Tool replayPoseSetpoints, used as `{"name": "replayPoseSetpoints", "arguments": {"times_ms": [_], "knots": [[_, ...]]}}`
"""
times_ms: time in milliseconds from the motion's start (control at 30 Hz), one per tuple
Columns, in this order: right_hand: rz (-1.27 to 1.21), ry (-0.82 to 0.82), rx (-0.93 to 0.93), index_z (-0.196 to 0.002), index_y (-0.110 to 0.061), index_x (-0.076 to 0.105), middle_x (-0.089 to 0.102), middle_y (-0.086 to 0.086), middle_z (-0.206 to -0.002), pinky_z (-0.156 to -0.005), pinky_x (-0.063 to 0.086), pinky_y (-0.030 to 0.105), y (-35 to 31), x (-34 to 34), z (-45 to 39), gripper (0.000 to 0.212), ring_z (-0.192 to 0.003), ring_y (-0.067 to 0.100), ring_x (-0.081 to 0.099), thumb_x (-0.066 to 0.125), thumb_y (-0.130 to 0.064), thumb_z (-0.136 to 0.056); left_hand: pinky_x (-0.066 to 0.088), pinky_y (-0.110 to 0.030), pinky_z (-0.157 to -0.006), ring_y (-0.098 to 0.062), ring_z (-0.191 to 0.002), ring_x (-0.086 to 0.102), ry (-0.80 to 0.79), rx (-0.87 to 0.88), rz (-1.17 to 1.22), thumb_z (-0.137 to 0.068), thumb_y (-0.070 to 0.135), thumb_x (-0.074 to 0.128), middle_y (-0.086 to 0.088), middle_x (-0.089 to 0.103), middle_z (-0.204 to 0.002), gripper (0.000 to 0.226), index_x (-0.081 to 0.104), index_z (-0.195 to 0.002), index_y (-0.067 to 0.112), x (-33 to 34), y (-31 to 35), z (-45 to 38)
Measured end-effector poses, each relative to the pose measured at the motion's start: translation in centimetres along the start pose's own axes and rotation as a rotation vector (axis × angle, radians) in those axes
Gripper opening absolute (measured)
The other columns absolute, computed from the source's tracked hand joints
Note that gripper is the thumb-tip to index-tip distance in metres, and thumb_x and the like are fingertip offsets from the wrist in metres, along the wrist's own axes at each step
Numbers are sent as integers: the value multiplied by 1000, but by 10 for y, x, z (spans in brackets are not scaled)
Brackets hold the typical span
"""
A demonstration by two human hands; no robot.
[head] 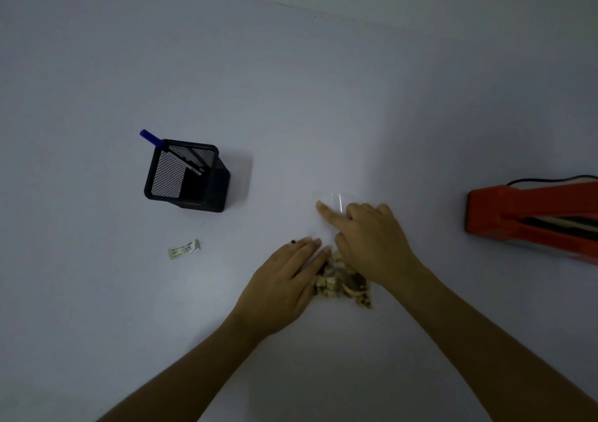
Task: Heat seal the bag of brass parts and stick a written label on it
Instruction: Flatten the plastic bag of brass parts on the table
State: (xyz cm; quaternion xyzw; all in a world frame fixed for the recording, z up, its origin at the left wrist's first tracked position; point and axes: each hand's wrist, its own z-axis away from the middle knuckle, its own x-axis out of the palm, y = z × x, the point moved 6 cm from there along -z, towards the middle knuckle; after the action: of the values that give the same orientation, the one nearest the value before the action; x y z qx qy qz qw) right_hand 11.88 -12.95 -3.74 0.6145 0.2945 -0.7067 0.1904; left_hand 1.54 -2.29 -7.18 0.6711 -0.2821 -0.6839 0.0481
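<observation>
— Flattening the bag, by the look of it. Both hands are down on it at about five o'clock on the worktop. Is that how you read it?

— Yes. The right hand lies over the clear upper half with its forefinger stretched straight along the film and the other fingers loosely bent; it presses rather than pinches. The left hand rests flat against the bag's left edge, fingers straight and together.

— And the brass parts?

— Bunched in the near end of the bag, between the two wrists. The open end points to twelve o'clock and looks unsealed, though the film is too clear to be sure.

— So which step is this?

— I judge it the preparation for sealing: smoothing the film and keeping the parts away from the mouth.

— Next?

— The bag's mouth has to travel to the red heat sealer at three o'clock, well apart, and lie flat under its arm. The label at nine o'clock and the blue pen in the mesh holder at ten o'clock wait untouched.
</observation>
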Motion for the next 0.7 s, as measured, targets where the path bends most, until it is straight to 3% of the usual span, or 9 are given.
{"name": "replayPoseSetpoints", "arguments": {"times_ms": [200,233,300,333,400,467,567,700], "knots": [[76,61,-12,-129,-15,60,55,4,-70,-61,39,34,1,4,-5,61,-64,22,53,73,-6,-70,32,-32,-111,-24,-127,48,7,-9,1,-100,29,31,-14,54,-135,45,55,-131,6,-2,1,-2],[76,106,-73,-128,-15,61,60,5,-79,-67,43,37,-1,3,-2,55,-73,23,57,71,-7,-74,32,-31,-111,-24,-126,49,9,-3,1,-99,28,34,-14,56,-133,44,56,-129,5,-2,1,-3],[35,114,-232,-128,-15,61,66,10,-114,-93,44,46,-5,3,6,38,-108,29,59,56,-21,-91,31,-31,-110,-24,-122,51,7,9,6,-96,26,40,-14,58,-131,41,58,-126,5,-4,1,-6],[1,52,-283,-131,-16,59,59,10,-132,-106,36,51,-4,6,9,39,-128,31,48,45,-29,-97,31,-31,-110,-23,-122,52,7,17,11,-95,25,42,-13,59,-130,40,59,-125,5,-4,1,-7],[-13,-105,-340,-140,-18,49,41,5,-151,-116,19,56,4,16,14,51,-146,31,22,26,-43,-101,31,-32,-112,-22,-125,50,7,34,12,-94,24,43,-13,58,-132,39,59,-125,5,-5,-1,-10],[53,-185,-393,-146,-21,39,32,1,-156,-116,13,60,11,23,16,59,-148,31,11,21,-51,-100,31,-34,-113,-21,-131,46,2,39,4,-96,25,42,-12,55,-135,40,59,-127,5,-5,-2,-10],[158,-220,-436,-149,-23,32,27,-4,-156,-114,7,65,25,26,10,65,-148,35,10,21,-60,-97,29,-33,-114,-21,-132,45,-6,44,-2,-97,27,40,-13,55,-136,42,58,-127,5,-4,-2,-9],[203,-220,-250,-152,-22,24,28,-5,-157,-112,6,69,64,20,-7,68,-147,38,10,11,-61,-97,31,-35,-114,-22,-131,46,-10,55,-21,-96,24,41,-13,55,-135,41,59,-126,3,-4,-1,-8]]}}
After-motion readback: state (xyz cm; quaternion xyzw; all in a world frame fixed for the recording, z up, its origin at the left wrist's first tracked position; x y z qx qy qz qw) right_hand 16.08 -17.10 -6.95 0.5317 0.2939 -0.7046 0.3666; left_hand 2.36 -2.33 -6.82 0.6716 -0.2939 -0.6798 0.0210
